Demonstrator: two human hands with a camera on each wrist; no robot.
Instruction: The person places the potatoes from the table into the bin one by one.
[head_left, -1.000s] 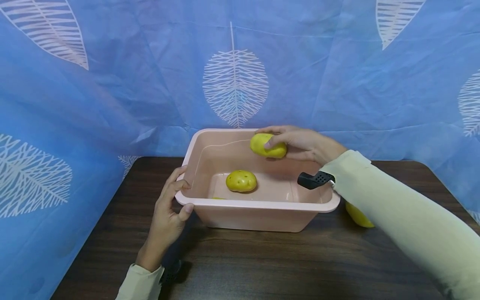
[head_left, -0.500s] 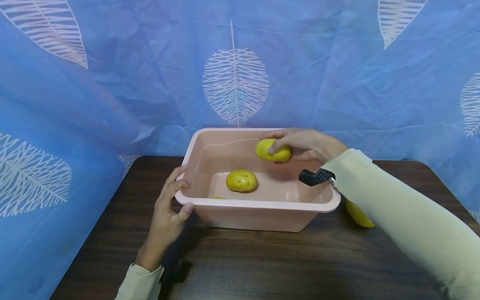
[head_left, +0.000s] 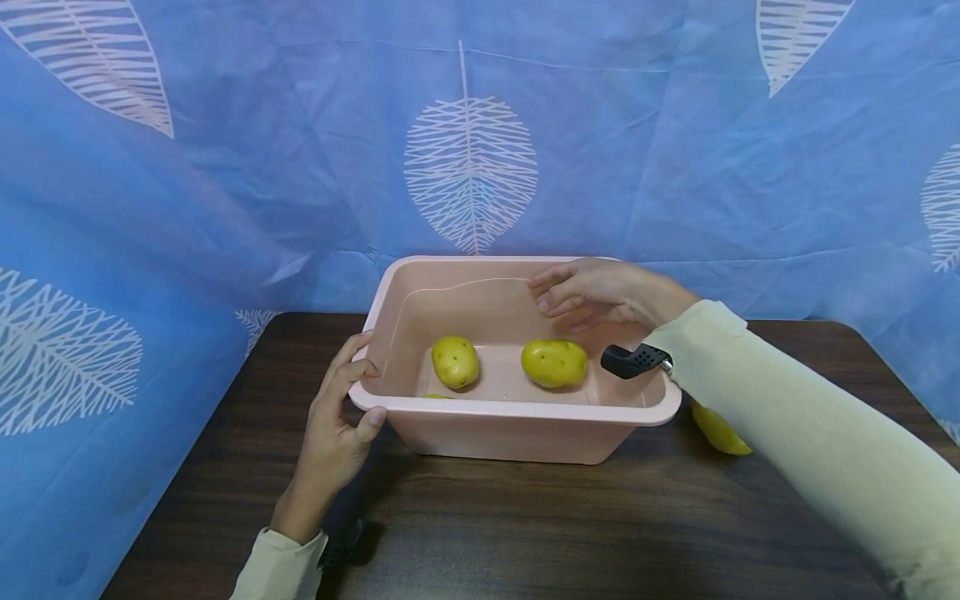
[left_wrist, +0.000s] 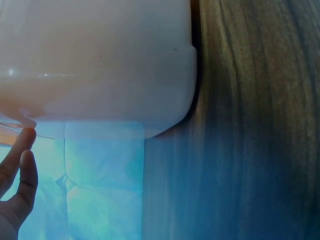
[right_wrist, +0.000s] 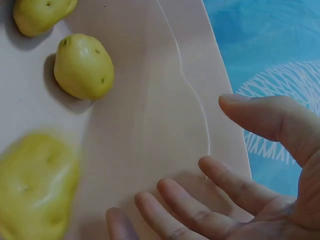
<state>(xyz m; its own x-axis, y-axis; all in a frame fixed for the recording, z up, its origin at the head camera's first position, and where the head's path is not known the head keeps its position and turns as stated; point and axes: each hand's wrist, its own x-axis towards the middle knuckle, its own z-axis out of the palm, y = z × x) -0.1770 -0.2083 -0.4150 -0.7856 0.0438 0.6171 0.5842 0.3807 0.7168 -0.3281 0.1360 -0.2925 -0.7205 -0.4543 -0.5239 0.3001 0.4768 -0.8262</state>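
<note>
In the head view my left hand [head_left: 337, 429] grips the left rim of a pink plastic basin [head_left: 517, 410], thumb at the front corner and fingers over the edge. My right hand [head_left: 600, 292] hovers over the basin's right part, fingers spread and holding nothing. Below it lies a yellow potato [head_left: 554, 363], blurred in the right wrist view. A second potato [head_left: 455, 362] sits left of it. Only a sliver of a third potato [head_left: 437, 397] shows behind the front rim; the right wrist view shows more of that potato [right_wrist: 42, 15].
Another yellow potato [head_left: 720, 431] lies outside the basin on the right, partly hidden by the right sleeve [head_left: 810, 442]. The basin stands on a dark wooden table [head_left: 525, 533]. A blue cloth with white leaf prints [head_left: 472, 175] hangs right behind it.
My right hand has let go of its potato, which dropped into the basin's right side. The potato there before has shifted left and turned. My left hand keeps its place.
</note>
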